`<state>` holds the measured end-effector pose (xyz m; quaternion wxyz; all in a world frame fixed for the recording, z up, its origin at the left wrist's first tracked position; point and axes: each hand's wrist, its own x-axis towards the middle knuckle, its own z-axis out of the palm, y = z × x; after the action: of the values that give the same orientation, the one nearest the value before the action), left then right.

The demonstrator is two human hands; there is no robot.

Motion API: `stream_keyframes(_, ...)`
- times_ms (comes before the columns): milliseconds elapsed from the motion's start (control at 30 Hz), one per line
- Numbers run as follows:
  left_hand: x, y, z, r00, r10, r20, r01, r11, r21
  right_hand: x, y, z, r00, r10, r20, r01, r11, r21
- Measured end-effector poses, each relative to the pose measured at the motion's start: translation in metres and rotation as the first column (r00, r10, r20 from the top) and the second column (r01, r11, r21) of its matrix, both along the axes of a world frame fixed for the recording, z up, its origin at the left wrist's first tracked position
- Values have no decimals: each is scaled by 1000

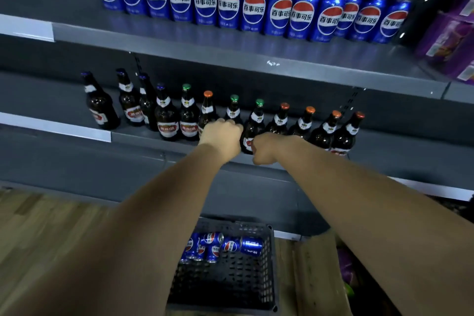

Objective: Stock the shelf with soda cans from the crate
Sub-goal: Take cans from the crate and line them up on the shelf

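Observation:
Several blue soda cans lie in a dark plastic crate on the floor below me. A long row of the same blue cans stands on the upper grey shelf. Both my arms reach to the lower shelf, where brown beer bottles stand. My left hand is curled round the body of a green-capped bottle, hiding its lower part. My right hand is curled against the lower body of the neighbouring green-capped bottle. Neither hand holds a can.
More beer bottles with orange, green and dark caps line the lower shelf on both sides of my hands. Purple packages sit at the upper right. A wooden floor lies at the left, and a cardboard box is beside the crate.

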<state>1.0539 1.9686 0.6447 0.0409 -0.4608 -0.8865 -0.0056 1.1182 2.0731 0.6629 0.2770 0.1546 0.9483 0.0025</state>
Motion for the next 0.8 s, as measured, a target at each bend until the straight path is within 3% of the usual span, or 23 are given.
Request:
stream_keyframes(400,-4,-34,-122,970,151,191,-90,952,-293,-8,-13,-132,982,72,175,-39,982,-186)
stream_keyframes(633,5,-56,-190,875,308,374,-128,892,-434,9,-15,-192,966,76,249,-4,961,-275)
stream_keyframes(800,3,-62,-223,795,436,422,-182,835,-519,14,-12,-221,970,29,241,53,943,-327)
